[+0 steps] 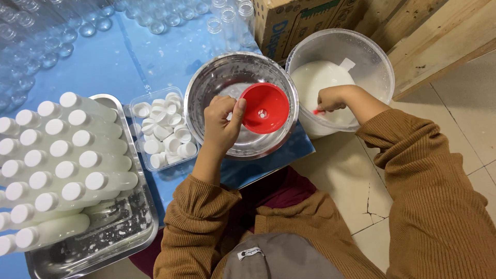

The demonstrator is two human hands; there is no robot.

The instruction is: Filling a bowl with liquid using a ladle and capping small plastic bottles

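My left hand (221,124) pinches the red plastic funnel (264,108) over the round steel bowl (217,77) to catch drips, while at three o'clock my right hand (333,99) grips a red-handled scoop (318,111) in the clear tub of white liquid (320,77).

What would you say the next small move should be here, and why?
Probably lifting the right hand out of the tub of white liquid with a scoopful and bringing it over the red funnel. That hand holds a red handle dipped in the liquid, while the left hand steadies the funnel above the steel bowl, apparently ready to receive.
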